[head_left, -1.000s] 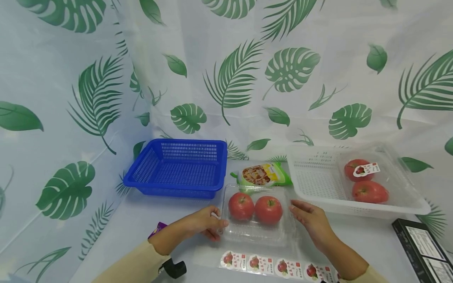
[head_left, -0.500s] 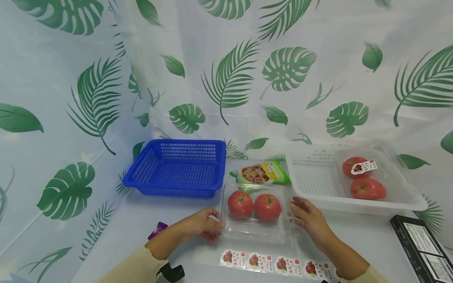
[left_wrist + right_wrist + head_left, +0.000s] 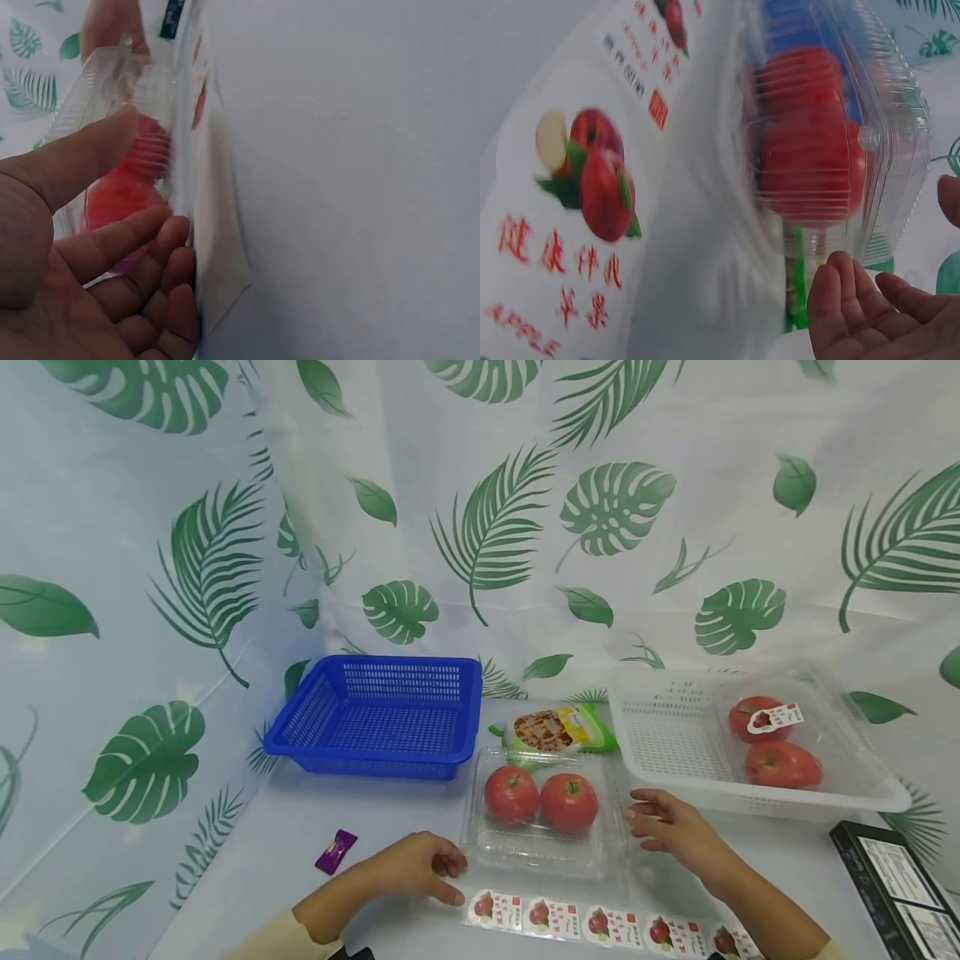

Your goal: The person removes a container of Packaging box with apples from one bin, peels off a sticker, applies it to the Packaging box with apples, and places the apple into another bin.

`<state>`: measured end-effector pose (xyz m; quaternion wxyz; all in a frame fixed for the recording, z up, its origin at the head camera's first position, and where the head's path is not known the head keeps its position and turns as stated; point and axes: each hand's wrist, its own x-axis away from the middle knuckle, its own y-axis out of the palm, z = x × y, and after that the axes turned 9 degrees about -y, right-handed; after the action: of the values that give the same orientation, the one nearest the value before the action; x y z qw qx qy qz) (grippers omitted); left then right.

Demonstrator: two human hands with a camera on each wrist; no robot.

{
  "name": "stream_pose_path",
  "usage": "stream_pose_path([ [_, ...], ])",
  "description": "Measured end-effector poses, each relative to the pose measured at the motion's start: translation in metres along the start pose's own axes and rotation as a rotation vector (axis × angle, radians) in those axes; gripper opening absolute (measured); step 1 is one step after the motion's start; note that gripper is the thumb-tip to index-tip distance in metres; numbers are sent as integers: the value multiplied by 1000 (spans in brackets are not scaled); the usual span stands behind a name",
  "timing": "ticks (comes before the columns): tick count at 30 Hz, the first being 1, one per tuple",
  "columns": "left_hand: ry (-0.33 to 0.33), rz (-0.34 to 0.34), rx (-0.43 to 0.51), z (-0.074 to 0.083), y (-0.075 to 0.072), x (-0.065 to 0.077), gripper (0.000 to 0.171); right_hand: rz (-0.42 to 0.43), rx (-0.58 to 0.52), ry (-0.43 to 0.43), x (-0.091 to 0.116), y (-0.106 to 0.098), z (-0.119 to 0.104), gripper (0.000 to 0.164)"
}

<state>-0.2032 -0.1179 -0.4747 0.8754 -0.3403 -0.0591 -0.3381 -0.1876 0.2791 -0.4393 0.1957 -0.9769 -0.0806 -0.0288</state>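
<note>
A clear plastic clamshell box (image 3: 536, 853) stands on the table with its lid down, two round red fruits (image 3: 568, 802) inside. To its left is my left hand (image 3: 412, 867), thumb apart from loosely bent fingers and nothing held. My right hand (image 3: 678, 832) is off the box's right side, fingers relaxed; the right wrist view shows the fingertips (image 3: 838, 264) close to the box (image 3: 877, 142). In front of the box lies a strip of apple stickers (image 3: 552, 920), large in the right wrist view. Both palms are without anything in them.
A blue basket (image 3: 375, 762) stands back left. Behind the box lies a green and yellow snack packet (image 3: 558, 731). The white basket (image 3: 667, 781) at right holds another box with a stickered fruit (image 3: 753, 718). A purple wrapped sweet (image 3: 336, 852) and a black box (image 3: 896, 885) flank the hands.
Both hands have come away from the sides of the clamshell box. My left hand has moved down towards me, and my right hand slightly outward to the right. The box stays put.
</note>
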Motion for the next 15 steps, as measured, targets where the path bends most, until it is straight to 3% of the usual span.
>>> stream_pose_path([
  [3,-23,41,-159,2,3,4,42,28,221,-40,4,1,-4,71],
  [7,12,93,-323,5,10,7,46,100,456,-142,8,7,-14,58],
  [12,64,184,-473,7,19,11,39,176,558,-324,11,18,-25,35],
  [15,76,211,-497,9,20,13,36,195,583,-419,13,26,-28,26],
])
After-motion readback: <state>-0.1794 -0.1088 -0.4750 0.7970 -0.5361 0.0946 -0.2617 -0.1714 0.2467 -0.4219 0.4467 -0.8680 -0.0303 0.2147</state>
